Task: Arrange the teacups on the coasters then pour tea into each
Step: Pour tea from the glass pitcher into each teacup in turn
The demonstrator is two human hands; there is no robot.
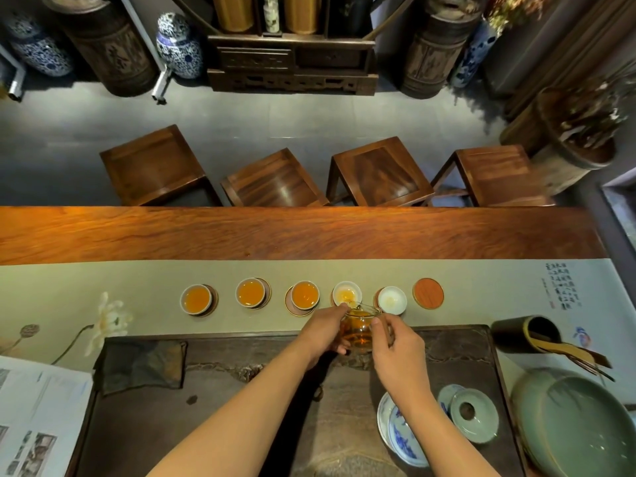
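3 left teacups point(248, 292) full; you're filling the 4th teacup point(347, 293) now, both hands point(325, 330) gripping the glass pitcher point(358, 330). 5th cup point(392, 300) & bare far-right coaster point(427, 293) left.

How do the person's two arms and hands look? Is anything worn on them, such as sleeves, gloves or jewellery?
Both forearms are bare as far as the picture shows; no sleeve is in view. The left hand and the right hand wear no gloves. No ring, watch or bracelet can be seen on the visible sides.
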